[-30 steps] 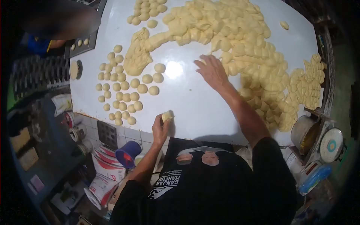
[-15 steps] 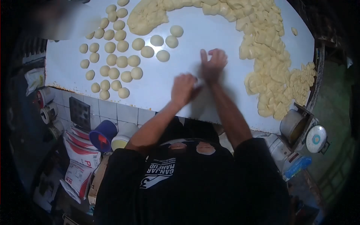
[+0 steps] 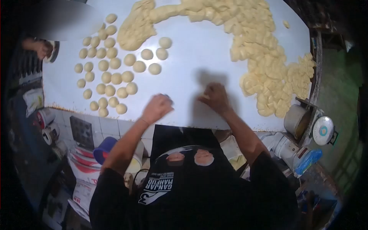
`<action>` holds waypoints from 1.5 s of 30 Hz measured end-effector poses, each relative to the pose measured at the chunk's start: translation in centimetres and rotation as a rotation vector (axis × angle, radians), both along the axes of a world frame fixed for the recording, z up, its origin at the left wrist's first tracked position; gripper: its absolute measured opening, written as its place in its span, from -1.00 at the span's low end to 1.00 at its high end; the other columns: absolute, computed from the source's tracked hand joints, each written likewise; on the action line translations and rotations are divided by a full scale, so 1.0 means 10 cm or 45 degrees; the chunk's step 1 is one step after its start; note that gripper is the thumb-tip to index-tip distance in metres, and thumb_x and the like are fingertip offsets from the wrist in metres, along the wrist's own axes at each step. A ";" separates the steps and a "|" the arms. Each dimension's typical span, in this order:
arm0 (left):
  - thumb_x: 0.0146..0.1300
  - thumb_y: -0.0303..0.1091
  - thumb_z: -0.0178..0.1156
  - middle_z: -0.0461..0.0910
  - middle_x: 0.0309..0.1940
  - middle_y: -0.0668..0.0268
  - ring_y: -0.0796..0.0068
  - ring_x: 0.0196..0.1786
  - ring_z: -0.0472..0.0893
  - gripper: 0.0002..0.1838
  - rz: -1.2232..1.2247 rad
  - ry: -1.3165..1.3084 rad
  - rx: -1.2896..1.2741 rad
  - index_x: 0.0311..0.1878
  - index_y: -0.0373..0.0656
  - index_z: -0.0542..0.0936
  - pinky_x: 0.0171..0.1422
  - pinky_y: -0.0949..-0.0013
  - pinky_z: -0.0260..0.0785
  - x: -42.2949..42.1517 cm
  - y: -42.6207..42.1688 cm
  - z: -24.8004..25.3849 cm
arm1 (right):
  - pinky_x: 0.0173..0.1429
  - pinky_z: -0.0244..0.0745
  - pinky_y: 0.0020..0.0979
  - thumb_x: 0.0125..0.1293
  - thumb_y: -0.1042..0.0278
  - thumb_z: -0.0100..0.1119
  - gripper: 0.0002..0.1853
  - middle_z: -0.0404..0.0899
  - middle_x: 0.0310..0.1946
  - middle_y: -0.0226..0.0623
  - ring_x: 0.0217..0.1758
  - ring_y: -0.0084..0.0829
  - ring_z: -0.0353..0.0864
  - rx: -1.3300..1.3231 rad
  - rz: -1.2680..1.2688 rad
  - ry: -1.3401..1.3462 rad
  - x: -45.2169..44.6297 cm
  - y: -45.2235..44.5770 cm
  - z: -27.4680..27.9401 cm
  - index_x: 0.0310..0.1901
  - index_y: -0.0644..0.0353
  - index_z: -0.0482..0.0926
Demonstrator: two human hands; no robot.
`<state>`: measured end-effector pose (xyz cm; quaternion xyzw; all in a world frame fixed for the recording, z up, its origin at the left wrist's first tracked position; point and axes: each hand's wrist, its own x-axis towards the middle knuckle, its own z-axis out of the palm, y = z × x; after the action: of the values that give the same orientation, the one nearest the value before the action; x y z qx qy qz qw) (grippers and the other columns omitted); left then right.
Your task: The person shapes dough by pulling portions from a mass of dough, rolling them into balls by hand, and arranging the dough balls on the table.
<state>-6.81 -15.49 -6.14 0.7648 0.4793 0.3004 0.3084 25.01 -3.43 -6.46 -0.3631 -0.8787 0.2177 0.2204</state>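
My left hand [image 3: 158,108] is palm down near the front edge of the white table, its fingers curved and pressed together. Whatever lies under those fingers, if anything, is hidden. To its right, my right hand [image 3: 215,96] hovers over the tabletop, with a shadow beside it. Its thumb points left, apart from the bent fingers, and no object shows between them. The nearest dough ball [image 3: 155,68] sits above my left hand, among several round dough balls [image 3: 116,78]. Cut dough pieces [image 3: 264,69] are heaped to the right of my right hand.
A long slab of dough [image 3: 134,32] curves along the table's [image 3: 184,76] far side. Another person's hand [image 3: 43,48] is at the left edge. Below the table are a blue bucket [image 3: 103,148] and flour sacks [image 3: 82,172]; a metal pot [image 3: 296,119] is at right.
My left hand has moved left and nearer the table's front edge. The right hand has drawn back toward me, its fingers more bent. The view has shifted, and another person's hand now shows at left.
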 end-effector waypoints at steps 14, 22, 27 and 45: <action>0.27 -0.33 0.49 0.68 0.01 0.17 0.02 0.12 0.64 -0.78 0.730 0.315 -0.049 -0.10 -0.12 0.67 0.21 -0.07 0.45 0.91 0.55 0.11 | 0.16 0.48 -0.02 0.20 0.15 0.58 -0.73 0.64 -0.18 -0.24 0.05 -0.08 0.59 -0.076 -0.022 0.076 -0.51 0.43 0.30 -0.25 0.08 0.68; 0.28 -0.27 0.47 0.62 0.05 0.20 0.03 0.17 0.60 -0.67 0.709 0.504 0.092 0.02 -0.11 0.59 0.27 -0.02 0.47 0.57 0.21 0.25 | 0.20 0.59 0.03 0.37 0.30 0.47 -0.71 0.63 -0.03 -0.01 0.12 0.01 0.66 -0.174 -0.028 -0.135 -0.21 0.67 0.14 0.00 0.25 0.66; 0.34 -0.28 0.44 0.57 0.17 0.15 -0.04 0.21 0.56 -0.62 0.553 0.348 0.002 0.15 -0.11 0.57 0.28 -0.03 0.48 0.61 -0.21 0.29 | 0.16 0.59 0.01 0.58 0.24 0.18 -0.68 0.63 0.02 0.11 0.05 0.16 0.64 -0.425 0.192 0.372 -2.36 1.94 1.16 0.15 0.32 0.62; 0.46 -0.25 0.37 0.62 -0.37 0.16 0.10 -0.35 0.65 -0.81 0.593 0.145 0.525 -0.21 -0.15 0.64 -0.31 0.08 0.46 -0.59 2.18 2.05 | 0.05 0.52 0.10 0.19 0.16 0.47 -0.80 0.66 -0.14 -0.15 -0.01 -0.02 0.65 -0.306 0.402 -0.699 0.11 -0.03 0.08 -0.22 0.02 0.74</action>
<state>-12.75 6.32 14.35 0.6965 0.5871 0.4104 0.0423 26.09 -3.78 -5.69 -0.2909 -0.9188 0.2451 -0.1052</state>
